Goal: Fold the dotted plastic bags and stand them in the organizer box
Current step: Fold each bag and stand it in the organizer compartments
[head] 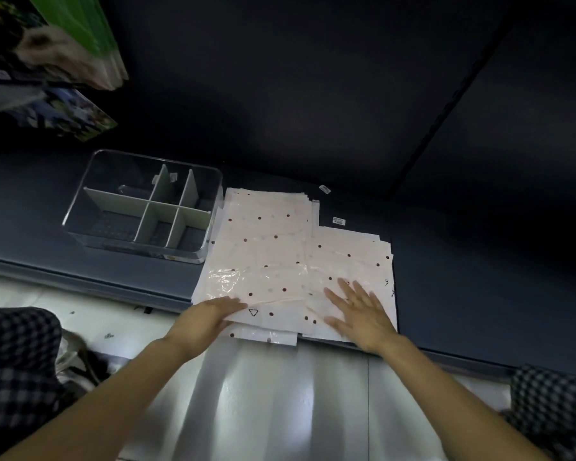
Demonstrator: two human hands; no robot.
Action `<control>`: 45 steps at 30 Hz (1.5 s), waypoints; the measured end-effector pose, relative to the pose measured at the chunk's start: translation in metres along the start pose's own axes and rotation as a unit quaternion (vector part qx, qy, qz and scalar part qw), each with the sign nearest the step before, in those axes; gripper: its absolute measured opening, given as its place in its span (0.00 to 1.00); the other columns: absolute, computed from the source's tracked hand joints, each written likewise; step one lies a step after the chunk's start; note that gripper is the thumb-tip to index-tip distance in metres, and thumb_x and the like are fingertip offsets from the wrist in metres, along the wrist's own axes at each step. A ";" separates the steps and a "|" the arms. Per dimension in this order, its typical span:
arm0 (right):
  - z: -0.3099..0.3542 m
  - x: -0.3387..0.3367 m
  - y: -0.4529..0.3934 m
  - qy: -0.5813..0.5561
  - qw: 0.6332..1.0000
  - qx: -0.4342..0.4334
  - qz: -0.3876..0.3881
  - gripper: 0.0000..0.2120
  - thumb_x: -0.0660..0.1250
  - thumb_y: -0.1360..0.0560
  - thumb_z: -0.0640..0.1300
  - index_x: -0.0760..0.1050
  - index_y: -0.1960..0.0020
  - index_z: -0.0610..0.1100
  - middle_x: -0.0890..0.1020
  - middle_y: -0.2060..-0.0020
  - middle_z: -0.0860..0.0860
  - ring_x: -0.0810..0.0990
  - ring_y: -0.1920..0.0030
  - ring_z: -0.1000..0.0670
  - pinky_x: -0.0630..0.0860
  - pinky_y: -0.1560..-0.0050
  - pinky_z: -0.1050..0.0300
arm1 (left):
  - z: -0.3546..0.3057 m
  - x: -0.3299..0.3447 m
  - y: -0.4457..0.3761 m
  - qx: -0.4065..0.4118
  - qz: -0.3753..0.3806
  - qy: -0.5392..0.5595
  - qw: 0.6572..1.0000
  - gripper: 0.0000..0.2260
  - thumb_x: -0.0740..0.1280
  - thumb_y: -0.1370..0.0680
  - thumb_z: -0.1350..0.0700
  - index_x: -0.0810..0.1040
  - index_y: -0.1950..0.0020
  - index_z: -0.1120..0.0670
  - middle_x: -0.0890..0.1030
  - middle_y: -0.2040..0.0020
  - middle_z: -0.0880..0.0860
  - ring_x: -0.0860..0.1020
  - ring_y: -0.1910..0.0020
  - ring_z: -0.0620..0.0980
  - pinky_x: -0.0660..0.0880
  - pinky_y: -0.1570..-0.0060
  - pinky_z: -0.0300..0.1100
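A stack of pale pink dotted plastic bags (270, 247) lies flat on a dark shelf, with a second, smaller pile (350, 257) overlapping its right side. My left hand (210, 316) rests at the near left corner of the top bag, fingers on its edge; whether it pinches the bag I cannot tell. My right hand (359, 311) lies flat with fingers spread on the near right part of the bags. The clear organizer box (147, 207) with grey dividers stands just left of the bags, its compartments holding nothing.
The dark shelf (479, 261) runs to the right and back against a dark wall. Colourful packages (50, 61) hang at the upper left. Small white labels (338, 221) lie behind the bags. Checked fabric (17, 371) shows at both lower corners above a pale floor.
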State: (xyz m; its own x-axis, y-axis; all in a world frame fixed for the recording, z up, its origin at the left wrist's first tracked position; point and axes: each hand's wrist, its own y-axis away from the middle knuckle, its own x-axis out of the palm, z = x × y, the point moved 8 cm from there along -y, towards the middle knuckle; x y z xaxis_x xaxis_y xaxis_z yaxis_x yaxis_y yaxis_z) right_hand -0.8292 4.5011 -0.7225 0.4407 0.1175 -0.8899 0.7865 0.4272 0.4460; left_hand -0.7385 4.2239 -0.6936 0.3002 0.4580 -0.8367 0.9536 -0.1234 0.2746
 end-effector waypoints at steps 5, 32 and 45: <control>-0.020 0.010 0.017 0.038 0.999 -0.020 0.016 0.33 0.45 0.24 0.68 0.31 0.28 0.63 0.31 0.26 0.58 0.29 0.26 0.52 0.34 0.26 0.48 | -0.003 -0.019 0.000 -0.021 -0.004 0.043 0.999 0.17 0.60 0.20 0.59 0.75 0.35 0.43 0.77 0.36 0.45 0.74 0.36 0.49 0.72 0.40 0.44; 0.035 -0.036 -0.063 -0.506 0.843 0.183 -0.008 0.14 0.62 0.21 0.47 0.63 0.62 0.43 0.68 0.63 0.46 0.67 0.62 0.49 0.65 0.61 0.57 | -0.027 -0.060 -0.012 0.035 -0.282 0.067 0.956 0.16 0.66 0.22 0.57 0.74 0.33 0.52 0.70 0.29 0.52 0.70 0.32 0.53 0.73 0.41 0.52; 0.028 -0.030 -0.082 -0.419 0.875 0.234 -0.060 0.20 0.62 0.22 0.51 0.59 0.67 0.45 0.66 0.68 0.50 0.66 0.66 0.49 0.62 0.59 0.56 | -0.007 0.046 -0.025 0.012 -0.020 -0.165 0.986 0.32 0.38 0.24 0.34 0.28 0.27 0.47 0.28 0.26 0.53 0.29 0.27 0.56 0.31 0.28 0.54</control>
State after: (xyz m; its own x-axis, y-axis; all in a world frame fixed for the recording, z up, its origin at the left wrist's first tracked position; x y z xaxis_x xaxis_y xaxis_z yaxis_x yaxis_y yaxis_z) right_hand -0.8946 4.4370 -0.7299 0.3512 -0.6862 -0.6370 0.8529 -0.0462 0.5201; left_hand -0.7489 4.2545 -0.7355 0.2502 0.1511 -0.9563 0.9637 -0.1343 0.2309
